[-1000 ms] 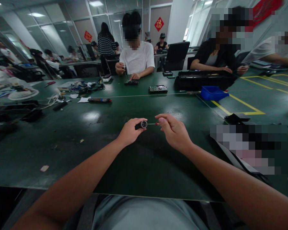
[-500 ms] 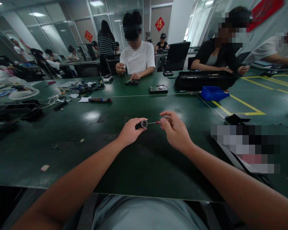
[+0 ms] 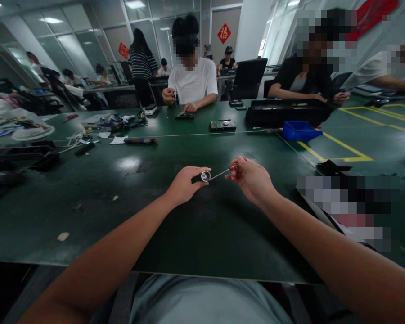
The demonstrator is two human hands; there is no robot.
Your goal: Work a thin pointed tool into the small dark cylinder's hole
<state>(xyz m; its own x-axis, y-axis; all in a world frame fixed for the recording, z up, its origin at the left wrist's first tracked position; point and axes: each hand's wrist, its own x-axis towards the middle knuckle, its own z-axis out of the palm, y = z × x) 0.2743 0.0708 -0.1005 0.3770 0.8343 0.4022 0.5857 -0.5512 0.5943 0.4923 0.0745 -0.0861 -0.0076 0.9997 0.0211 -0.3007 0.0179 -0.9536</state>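
Note:
Between the thumb and fingers of my left hand (image 3: 184,185) is a small round part (image 3: 205,176) with a silvery rim and a dark inside; its exact kind I cannot make out. My right hand (image 3: 253,180) is closed on a screwdriver (image 3: 222,173) with a thin metal shaft and a reddish handle, most of which the fingers hide. The shaft slants down to the left, and its tip meets the right edge of the round part. Both hands are held over the green table (image 3: 189,243).
A dark pen-shaped tool (image 3: 141,141) lies beyond my left hand. Farther back are a hard drive (image 3: 222,125), a blue bin (image 3: 302,131) and a long black casing (image 3: 286,112). Tangled cables (image 3: 121,121) lie at left. A person in a white shirt (image 3: 193,81) works opposite.
The right hand has turned and tightened its fingers, and the screwdriver went from nearly level to slanted, its handle end higher. The round part now faces me more fully.

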